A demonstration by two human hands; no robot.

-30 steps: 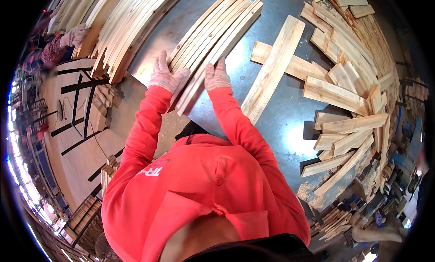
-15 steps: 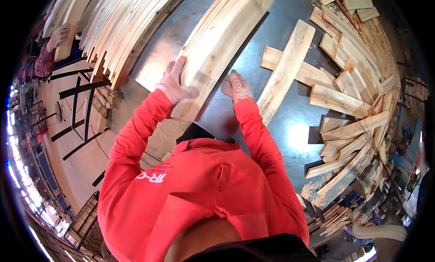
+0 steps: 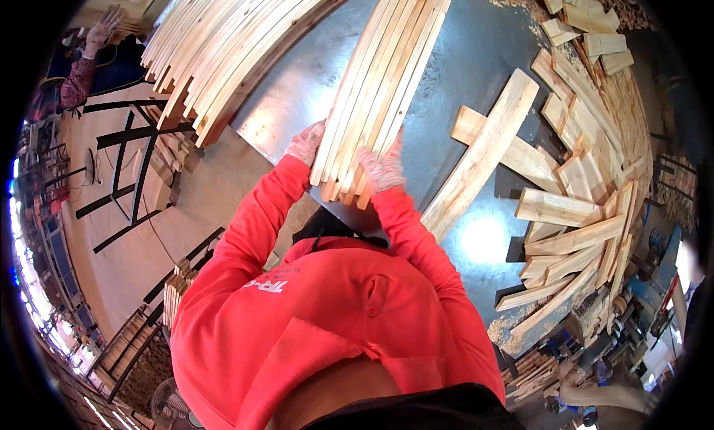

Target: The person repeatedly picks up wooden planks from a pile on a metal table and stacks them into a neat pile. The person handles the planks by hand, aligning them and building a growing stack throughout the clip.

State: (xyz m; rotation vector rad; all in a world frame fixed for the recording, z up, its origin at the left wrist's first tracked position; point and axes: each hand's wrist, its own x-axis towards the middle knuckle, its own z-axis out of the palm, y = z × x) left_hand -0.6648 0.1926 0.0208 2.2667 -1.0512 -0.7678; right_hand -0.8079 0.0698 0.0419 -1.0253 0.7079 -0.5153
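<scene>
A bundle of narrow wooden boards [image 3: 375,88] stands on edge on the shiny metal table [image 3: 297,66], its near ends uneven. Against its left side, close to the near end, is my left hand [image 3: 305,142], the fingers partly hidden by the wood. My right hand [image 3: 383,167] grips the right side near the same end, thumb over the upper edges and fingers along the outer board. Both hands wear thin pale gloves. Between them the boards are squeezed together, with small gaps toward the ends.
A large row of boards on edge [image 3: 245,43] lies at the far left. Two crossed planks [image 3: 483,155] rest to the right, beside a heap of loose offcuts [image 3: 573,222] and sawdust. Another person's gloved hand [image 3: 103,32] touches wood at the upper left. A black metal frame [image 3: 126,162] stands left.
The boards have turned from broad face up to standing on edge. My right hand has moved from beside them onto their right side; my left hand has shifted slightly right along with the bundle.
</scene>
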